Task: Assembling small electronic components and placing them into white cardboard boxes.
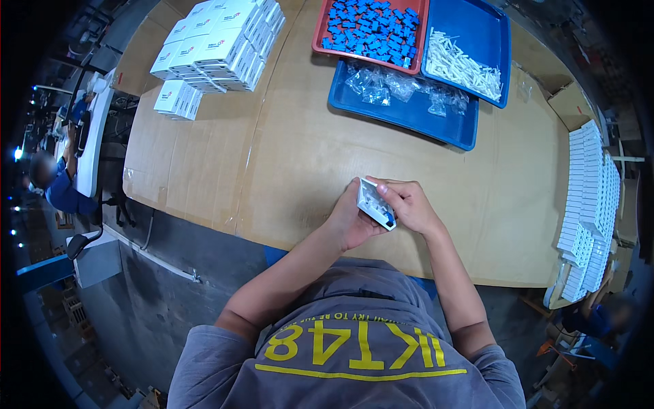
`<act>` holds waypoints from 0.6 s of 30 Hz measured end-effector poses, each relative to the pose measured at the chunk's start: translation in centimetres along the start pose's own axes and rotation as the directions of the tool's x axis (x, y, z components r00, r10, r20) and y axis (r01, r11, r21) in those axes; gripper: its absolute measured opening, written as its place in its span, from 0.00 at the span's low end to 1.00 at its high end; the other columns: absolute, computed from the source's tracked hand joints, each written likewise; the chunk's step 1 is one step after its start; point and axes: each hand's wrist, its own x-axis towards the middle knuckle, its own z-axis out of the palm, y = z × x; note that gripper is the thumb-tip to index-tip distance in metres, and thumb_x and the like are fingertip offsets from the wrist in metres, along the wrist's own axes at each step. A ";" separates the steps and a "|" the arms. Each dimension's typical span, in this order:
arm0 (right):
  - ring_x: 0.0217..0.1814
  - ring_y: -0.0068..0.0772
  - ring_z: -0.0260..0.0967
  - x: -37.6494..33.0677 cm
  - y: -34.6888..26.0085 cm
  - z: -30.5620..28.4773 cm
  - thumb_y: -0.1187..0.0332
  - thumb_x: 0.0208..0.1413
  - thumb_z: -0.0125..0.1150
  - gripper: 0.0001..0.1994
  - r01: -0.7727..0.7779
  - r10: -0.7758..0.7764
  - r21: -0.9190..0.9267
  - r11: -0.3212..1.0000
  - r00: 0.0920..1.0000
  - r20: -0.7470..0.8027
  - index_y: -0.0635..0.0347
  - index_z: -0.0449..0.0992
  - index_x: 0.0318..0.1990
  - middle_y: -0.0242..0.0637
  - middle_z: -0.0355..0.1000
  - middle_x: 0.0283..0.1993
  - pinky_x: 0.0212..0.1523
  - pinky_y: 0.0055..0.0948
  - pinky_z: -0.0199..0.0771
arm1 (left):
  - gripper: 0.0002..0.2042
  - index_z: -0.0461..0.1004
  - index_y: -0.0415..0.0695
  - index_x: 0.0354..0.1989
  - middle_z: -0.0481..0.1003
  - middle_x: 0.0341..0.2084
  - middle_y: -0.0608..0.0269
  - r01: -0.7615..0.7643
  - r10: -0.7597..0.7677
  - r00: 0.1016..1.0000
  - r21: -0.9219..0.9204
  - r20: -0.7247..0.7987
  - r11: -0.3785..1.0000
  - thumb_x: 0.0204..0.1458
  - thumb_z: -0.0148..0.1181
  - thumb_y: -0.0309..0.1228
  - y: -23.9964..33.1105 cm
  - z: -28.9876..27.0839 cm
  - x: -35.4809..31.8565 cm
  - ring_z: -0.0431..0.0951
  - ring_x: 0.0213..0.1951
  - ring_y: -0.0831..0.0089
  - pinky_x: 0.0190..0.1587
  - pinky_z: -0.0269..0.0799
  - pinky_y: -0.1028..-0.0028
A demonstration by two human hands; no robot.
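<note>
1. While both forearms reach in from the lower edge, the white box point(366, 206) sits between the hands, above the counter point(293, 170) near its front edge, its long axis slanting down to the right.
2. Left grip point(349, 221): curled round the box's left side and underside, closed on it.
3. Right grip point(411, 206): at the box's upper right; thumb over the face, forefinger by the top edge. Pinching or merely resting: cannot tell.
4. Box contents: pale, indistinct; a blue piece point(390, 219) at the lower end, clear of the right thumb.
5. Beyond the hands: lower blue tray point(402, 124) with clear plastic bags point(381, 85).
6. Overlapping its far side: red tray point(318, 34) of blue parts point(375, 31); right of that, upper blue tray point(470, 34) of white sticks point(463, 68).
7. Far left: stacked white cartons point(218, 48).
</note>
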 end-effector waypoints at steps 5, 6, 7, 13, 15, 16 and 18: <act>0.48 0.24 0.77 0.1 -0.4 -0.4 0.58 0.72 0.58 0.18 -0.119 0.118 0.022 0.993 0.992 0.046 0.61 0.82 0.58 0.43 0.84 0.51 0.51 0.27 0.78 | 0.30 0.66 0.50 0.66 0.73 0.59 0.58 0.014 -0.014 1.000 -0.040 -0.004 0.999 0.73 0.25 0.56 -0.2 0.0 0.2 0.75 0.60 0.59 0.62 0.72 0.49; 0.48 0.25 0.77 0.1 -0.5 -0.5 0.59 0.72 0.58 0.18 -0.145 0.143 0.023 0.989 0.988 0.056 0.61 0.82 0.58 0.43 0.83 0.51 0.51 0.27 0.78 | 0.30 0.66 0.50 0.66 0.73 0.59 0.58 0.012 -0.012 1.000 -0.039 -0.003 0.999 0.73 0.25 0.56 -0.1 -0.2 0.2 0.75 0.60 0.59 0.62 0.72 0.49; 0.48 0.25 0.77 0.0 -0.4 -0.4 0.59 0.72 0.58 0.18 -0.143 0.141 0.022 0.990 0.988 0.058 0.61 0.82 0.58 0.43 0.83 0.51 0.51 0.27 0.78 | 0.30 0.66 0.49 0.66 0.73 0.59 0.57 0.007 -0.006 0.999 -0.039 0.036 0.999 0.73 0.25 0.56 -0.1 -0.5 0.3 0.75 0.59 0.58 0.62 0.72 0.49; 0.59 0.31 0.75 -1.2 0.2 0.3 0.62 0.73 0.56 0.19 -0.016 0.007 0.127 0.992 0.998 0.070 0.61 0.74 0.65 0.44 0.78 0.61 0.61 0.31 0.73 | 0.29 0.68 0.48 0.63 0.74 0.57 0.56 -0.045 0.046 0.993 -0.009 0.110 0.999 0.73 0.25 0.54 -0.3 -0.7 -0.3 0.76 0.58 0.58 0.61 0.73 0.48; 0.69 0.41 0.69 -1.7 0.2 0.8 0.65 0.72 0.56 0.19 0.154 -0.156 0.047 0.987 0.987 0.044 0.62 0.71 0.66 0.48 0.70 0.70 0.70 0.36 0.66 | 0.28 0.68 0.48 0.62 0.74 0.56 0.56 -0.086 0.087 0.984 -0.009 0.158 0.996 0.73 0.26 0.54 -0.6 -0.8 -0.4 0.77 0.57 0.58 0.60 0.74 0.50; 0.78 0.50 0.59 -2.1 -0.1 1.1 0.66 0.69 0.59 0.21 0.207 -0.205 -0.055 0.977 0.978 0.026 0.62 0.71 0.67 0.50 0.62 0.75 0.75 0.39 0.60 | 0.28 0.69 0.48 0.61 0.75 0.55 0.57 -0.154 0.153 0.981 -0.006 0.119 0.988 0.73 0.27 0.54 -0.8 -0.7 -0.3 0.77 0.56 0.60 0.59 0.75 0.52; 0.79 0.51 0.58 -2.6 -1.5 1.1 0.67 0.68 0.60 0.23 0.247 -0.244 -0.183 0.952 0.969 0.039 0.61 0.70 0.68 0.51 0.60 0.76 0.75 0.39 0.60 | 0.28 0.69 0.50 0.60 0.76 0.51 0.61 -0.258 0.257 0.963 -0.003 0.087 0.966 0.72 0.29 0.57 -1.0 -0.2 -0.5 0.78 0.55 0.66 0.56 0.77 0.59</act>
